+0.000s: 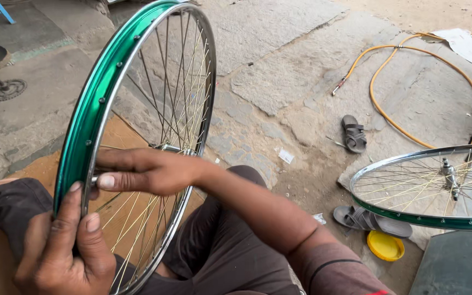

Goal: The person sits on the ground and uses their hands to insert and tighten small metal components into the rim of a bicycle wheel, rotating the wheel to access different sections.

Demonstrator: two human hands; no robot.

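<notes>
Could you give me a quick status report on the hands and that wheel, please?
Left hand grips green wheel rim, upright. Right hand reaches through spokes near hub. Nothing in the way.

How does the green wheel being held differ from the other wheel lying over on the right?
The held wheel stands upright on edge; the second wheel lies flat on the ground. The held one is gripped at its rim by the left hand, with the right hand at its spokes; nobody touches the second. Both have green rims and thin metal spokes.
</notes>
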